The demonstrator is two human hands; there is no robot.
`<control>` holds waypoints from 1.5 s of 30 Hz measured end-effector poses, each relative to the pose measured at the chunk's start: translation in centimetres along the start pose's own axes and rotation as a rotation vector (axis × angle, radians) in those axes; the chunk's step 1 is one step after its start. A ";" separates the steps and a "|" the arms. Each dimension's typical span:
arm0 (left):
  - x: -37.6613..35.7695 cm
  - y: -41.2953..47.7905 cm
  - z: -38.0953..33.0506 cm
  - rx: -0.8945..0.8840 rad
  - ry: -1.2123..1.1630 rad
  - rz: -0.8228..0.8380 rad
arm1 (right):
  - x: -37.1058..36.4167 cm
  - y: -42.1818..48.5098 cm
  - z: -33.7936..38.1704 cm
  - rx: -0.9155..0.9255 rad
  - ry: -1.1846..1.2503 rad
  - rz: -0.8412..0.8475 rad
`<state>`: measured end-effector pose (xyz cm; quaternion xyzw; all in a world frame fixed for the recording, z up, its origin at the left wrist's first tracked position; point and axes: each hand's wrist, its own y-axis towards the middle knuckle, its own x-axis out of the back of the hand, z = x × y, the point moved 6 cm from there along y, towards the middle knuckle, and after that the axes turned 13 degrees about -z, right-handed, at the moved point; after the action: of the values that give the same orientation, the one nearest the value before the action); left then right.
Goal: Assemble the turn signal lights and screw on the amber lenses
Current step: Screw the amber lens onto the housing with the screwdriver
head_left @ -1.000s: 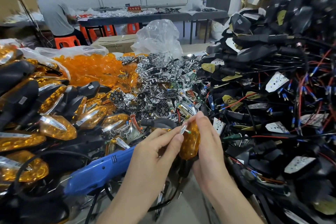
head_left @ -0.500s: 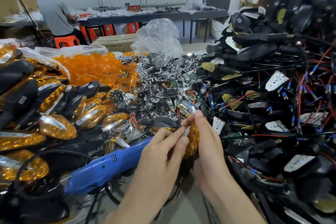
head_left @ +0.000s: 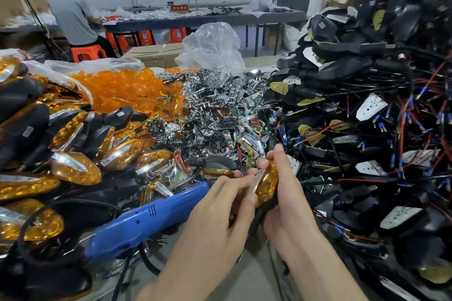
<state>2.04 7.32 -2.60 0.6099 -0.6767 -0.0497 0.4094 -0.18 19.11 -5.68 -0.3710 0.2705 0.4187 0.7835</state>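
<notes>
**Inspector:** Head view. State of the hands?

**Assistant:** The right hand (head_left: 288,205) grips the turn signal light (head_left: 267,205). The left hand (head_left: 220,205) pinches the amber lens (head_left: 267,183) at its edge.

**Inspector:** Recommendation?

**Assistant:** Seat the lens flush all round before taking the blue screwdriver (head_left: 146,221), which lies left of the hands.

**Inspector:** Containers?

**Assistant:** The clear bag (head_left: 80,67), beyond and left of the hands, holds loose amber lenses.

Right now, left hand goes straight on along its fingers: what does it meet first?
The amber lens held in the right hand; fingertips of the left hand seem to pinch its near edge, though depth is unclear.
</notes>
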 end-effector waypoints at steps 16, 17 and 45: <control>-0.7 -0.9 -1.3 -0.106 0.281 -0.033 | 1.3 1.0 -0.2 0.006 -0.031 -0.163; -0.9 -1.1 -1.3 -0.104 0.305 -0.024 | 1.4 1.1 -0.1 0.008 -0.024 -0.175; -1.3 -0.8 -1.1 -0.123 0.427 -0.152 | 1.6 1.4 -0.5 0.053 -0.073 -0.194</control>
<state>3.21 8.70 -2.97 0.6295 -0.5228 0.0084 0.5747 -0.63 19.94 -7.67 -0.3590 0.2157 0.3468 0.8392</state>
